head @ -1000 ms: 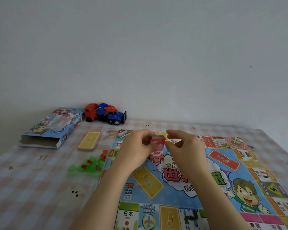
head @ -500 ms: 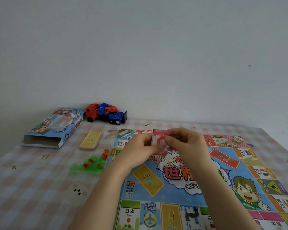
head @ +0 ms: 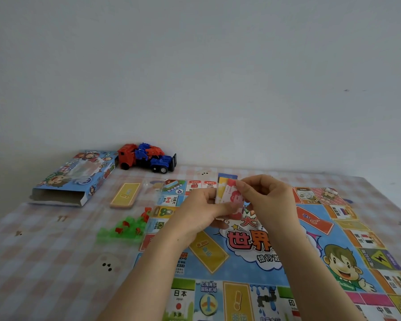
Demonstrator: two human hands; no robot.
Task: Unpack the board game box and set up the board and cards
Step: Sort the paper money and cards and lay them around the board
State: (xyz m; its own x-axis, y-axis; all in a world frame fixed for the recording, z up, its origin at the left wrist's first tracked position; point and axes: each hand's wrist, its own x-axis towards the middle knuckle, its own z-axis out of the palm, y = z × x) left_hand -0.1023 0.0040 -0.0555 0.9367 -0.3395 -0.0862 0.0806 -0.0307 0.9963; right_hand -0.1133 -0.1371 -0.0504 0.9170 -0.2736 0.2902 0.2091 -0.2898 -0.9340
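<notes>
Pinching apparent card stack (head: 230,195) with left hand (head: 200,213) and right hand (head: 270,198) over unfolded board (head: 333,237), not yet laying cards out.

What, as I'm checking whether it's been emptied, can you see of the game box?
The box is a flat cardboard carton, printed blue with cartoon figures on top. It lies flat on the checked tablecloth at the far left. Its near end is open, showing plain brownish card inside and nothing sticking out; deeper in is hidden. A toy truck stands at its far right corner; contact is unclear. The left hand and right hand hold cards elsewhere, not touching it.
</notes>
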